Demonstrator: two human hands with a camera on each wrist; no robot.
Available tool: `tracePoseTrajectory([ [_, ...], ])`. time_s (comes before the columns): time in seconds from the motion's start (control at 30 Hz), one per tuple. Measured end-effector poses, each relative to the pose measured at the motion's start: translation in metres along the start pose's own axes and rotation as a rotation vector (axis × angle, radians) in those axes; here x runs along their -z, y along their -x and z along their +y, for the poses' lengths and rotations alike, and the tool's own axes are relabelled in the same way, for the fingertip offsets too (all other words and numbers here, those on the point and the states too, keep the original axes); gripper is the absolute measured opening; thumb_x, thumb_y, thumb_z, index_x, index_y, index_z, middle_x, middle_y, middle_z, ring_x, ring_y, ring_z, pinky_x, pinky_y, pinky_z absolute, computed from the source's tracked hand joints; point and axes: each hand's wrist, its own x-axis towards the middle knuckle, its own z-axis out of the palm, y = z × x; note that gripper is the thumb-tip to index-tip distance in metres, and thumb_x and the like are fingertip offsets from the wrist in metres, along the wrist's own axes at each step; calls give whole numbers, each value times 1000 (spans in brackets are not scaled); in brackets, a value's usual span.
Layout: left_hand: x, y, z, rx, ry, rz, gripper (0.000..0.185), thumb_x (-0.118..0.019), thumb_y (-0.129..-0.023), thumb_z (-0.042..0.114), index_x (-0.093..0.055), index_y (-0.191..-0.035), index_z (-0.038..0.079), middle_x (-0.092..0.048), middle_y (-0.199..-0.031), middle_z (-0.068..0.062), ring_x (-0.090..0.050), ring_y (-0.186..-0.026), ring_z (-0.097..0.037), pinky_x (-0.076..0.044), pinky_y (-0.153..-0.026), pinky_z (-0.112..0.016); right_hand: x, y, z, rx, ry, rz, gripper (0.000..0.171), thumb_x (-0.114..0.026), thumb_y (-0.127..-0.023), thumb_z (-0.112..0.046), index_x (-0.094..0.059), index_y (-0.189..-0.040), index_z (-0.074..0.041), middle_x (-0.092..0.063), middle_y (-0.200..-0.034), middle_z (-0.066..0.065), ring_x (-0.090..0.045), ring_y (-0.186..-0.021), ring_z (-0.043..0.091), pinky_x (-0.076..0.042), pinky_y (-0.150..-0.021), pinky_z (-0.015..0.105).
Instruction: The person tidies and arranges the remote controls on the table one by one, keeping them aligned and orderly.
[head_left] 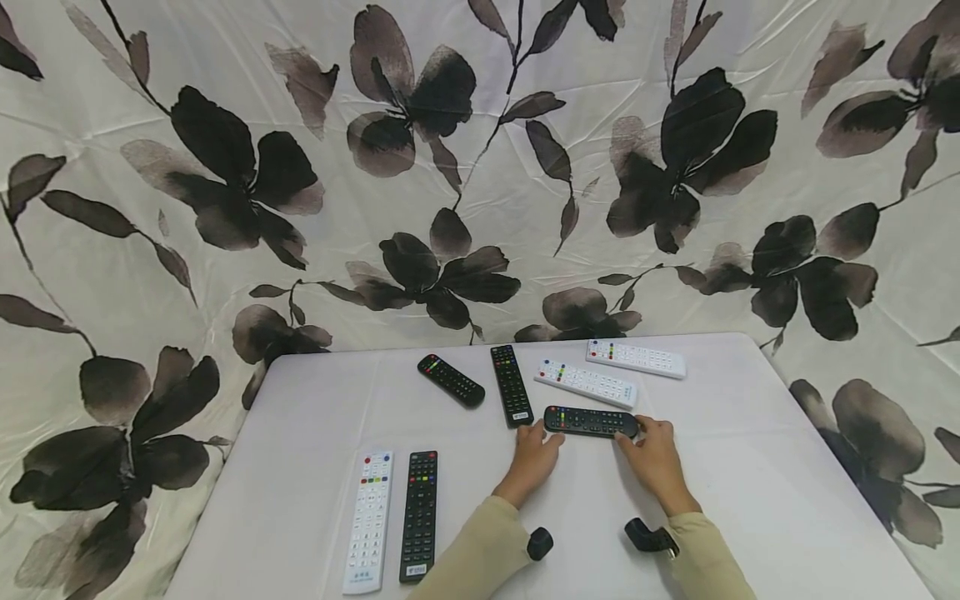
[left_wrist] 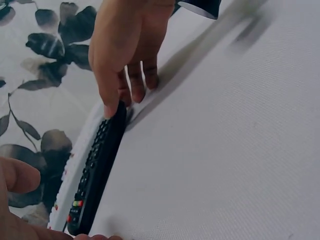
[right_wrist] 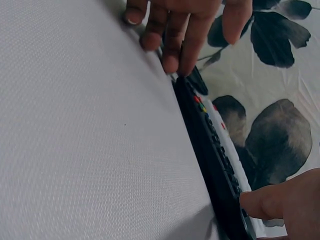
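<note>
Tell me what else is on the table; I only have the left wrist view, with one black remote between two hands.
Observer: The head view shows seven remotes in all; the black remote the hands touch lies crosswise near the table's middle.
Reviewer: Which hand is on which end?
Observer: The left hand touches the end with the colored buttons, the right hand the other end.
Reviewer: Anything close to the person?
Observer: A white remote and a second black remote lie side by side at the near left of the table.
</note>
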Motion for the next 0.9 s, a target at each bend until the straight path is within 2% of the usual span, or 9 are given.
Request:
tracePoseTrajectory([
  [0.17, 2, -3, 3, 1, 25, -18, 70, -53, -101, 28, -39, -150, -21, -48, -125, -24, -51, -119, -37, -43, -113, -58, -1, -1, 1, 3, -14, 0, 57, -67, -98, -14, -50, -138, 23, -49, -120, 35, -58, -91, 31, -46, -70, 32],
  [0.23, 2, -3, 2, -7, 43, -16, 68, -55, -101, 27, -43, -146, -22, -48, -121, -22, -49, -112, -31, -45, -110, -53, -1, -2, 3, 6, -38, 1, 56, -67, -98, -13, -50, -136, 24, -52, -117, 35, -59, -90, 32, -47, -70, 31],
  [0.33, 1, 0, 0, -6, 83, -1, 64, -59, -100, 25, -48, -142, -21, -48, -118, -19, -52, -98, -27, -54, -91, -45, -1, 0, 4, -4, -74, -7, 54, -66, -99, -11, -49, -135, 25, -57, -114, 35, -63, -91, 34, -50, -70, 31],
  [0.47, 3, 10, 1, 6, 150, 11, 58, -62, -98, 22, -52, -142, -16, -51, -124, -20, -58, -94, -23, -60, -75, -34, 2, 9, 5, -64, -131, -27, 53, -63, -103, -13, -46, -140, 20, -58, -120, 36, -67, -98, 38, -53, -72, 29],
  [0.57, 7, 19, 2, -9, 197, 33, 53, -64, -98, 19, -54, -141, -12, -59, -129, -21, -63, -99, -23, -62, -78, -33, 7, 17, 3, -126, -223, -36, 49, -61, -104, -12, -47, -141, 17, -60, -122, 33, -70, -98, 30, -53, -72, 24],
  [0.73, 18, 27, 1, -51, 258, 93, 46, -64, -97, 11, -59, -138, -10, -68, -120, -19, -70, -94, -25, -63, -81, -33, 11, 30, -1, -221, -498, -105, 44, -58, -106, -6, -44, -142, 16, -60, -117, 22, -69, -92, 11, -61, -80, 21],
  [0.8, 23, 29, -2, -48, 265, 110, 47, -64, -95, 10, -60, -137, -10, -68, -118, -17, -70, -93, -23, -62, -80, -31, 11, 36, -2, -251, -586, -139, 44, -57, -106, -2, -41, -143, 16, -58, -117, 20, -68, -93, 10, -62, -86, 22],
  [0.9, 32, 33, -7, -64, 268, 112, 47, -63, -92, 8, -62, -136, -9, -68, -115, -16, -68, -88, -18, -61, -77, -29, 8, 45, -3, -266, -634, -171, 43, -56, -105, 1, -41, -143, 15, -57, -117, 18, -66, -97, 11, -62, -89, 24],
])
